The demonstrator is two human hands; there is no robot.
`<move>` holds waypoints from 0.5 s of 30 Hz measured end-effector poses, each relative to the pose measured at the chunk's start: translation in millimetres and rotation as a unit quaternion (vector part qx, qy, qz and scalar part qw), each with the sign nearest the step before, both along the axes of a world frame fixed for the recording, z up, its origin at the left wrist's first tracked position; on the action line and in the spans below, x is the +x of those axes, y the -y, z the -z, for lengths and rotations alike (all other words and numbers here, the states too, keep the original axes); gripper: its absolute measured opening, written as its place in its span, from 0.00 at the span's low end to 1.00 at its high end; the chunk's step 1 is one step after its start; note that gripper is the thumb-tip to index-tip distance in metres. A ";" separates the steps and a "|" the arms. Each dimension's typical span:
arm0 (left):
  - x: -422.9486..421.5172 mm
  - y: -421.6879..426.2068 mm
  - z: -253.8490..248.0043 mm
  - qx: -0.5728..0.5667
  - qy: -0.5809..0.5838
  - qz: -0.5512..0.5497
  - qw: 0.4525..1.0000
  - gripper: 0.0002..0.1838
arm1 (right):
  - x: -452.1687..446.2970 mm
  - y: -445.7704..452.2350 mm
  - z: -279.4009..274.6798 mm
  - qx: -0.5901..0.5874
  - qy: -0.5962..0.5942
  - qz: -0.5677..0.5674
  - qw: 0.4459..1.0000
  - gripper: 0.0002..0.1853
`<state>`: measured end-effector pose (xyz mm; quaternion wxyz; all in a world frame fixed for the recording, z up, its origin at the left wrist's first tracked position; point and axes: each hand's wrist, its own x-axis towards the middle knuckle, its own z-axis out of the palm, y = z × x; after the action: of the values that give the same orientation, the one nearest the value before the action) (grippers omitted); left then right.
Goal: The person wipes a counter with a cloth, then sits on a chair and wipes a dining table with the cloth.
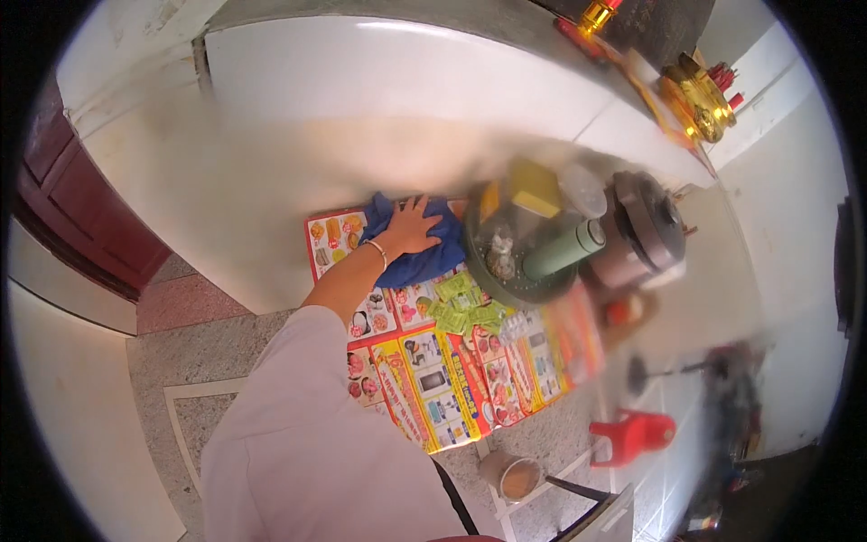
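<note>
My left hand [411, 228] lies spread on a crumpled dark blue cloth [420, 266], fingers apart, pressing it flat against the table. A bracelet circles the wrist below a pale sleeve. Under the cloth is a table cover printed like a colourful flyer [433, 388]. Just right of the cloth, green sachets [465, 305] lie in a loose pile. Beside them stands a round dark tray [479, 271] carrying a green thermos flask [564, 251], a yellow box [535, 187] and a small clear bag [502, 257]. My right hand does not show.
A brown rice-cooker-like appliance [637, 235] stands behind the tray. Right of the table are blurred objects and a red plastic stool [632, 436]. A bin [517, 477] sits on the floor near the front edge. Gold ornaments [700, 95] rest on a high ledge.
</note>
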<state>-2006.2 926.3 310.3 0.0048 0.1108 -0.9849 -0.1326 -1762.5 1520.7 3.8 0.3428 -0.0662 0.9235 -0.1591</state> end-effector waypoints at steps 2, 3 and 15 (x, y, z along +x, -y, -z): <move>4.5 2.7 7.6 -0.004 -0.012 0.009 1.000 0.31 | -8.8 5.9 -1.6 0.001 0.006 0.000 1.000 0.11; 7.2 3.4 9.1 -0.009 -0.016 0.014 1.000 0.30 | -12.0 7.6 -1.8 0.002 0.007 -0.002 1.000 0.12; 130.1 18.8 17.6 -0.081 -0.130 -0.071 0.986 0.28 | -0.8 8.2 2.6 0.004 -0.003 -0.021 1.000 0.12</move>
<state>-1876.0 907.5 292.8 0.1515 0.1614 -0.9731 -0.0646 -1763.4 1512.5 1.2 0.3431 -0.0846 0.9237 -0.1483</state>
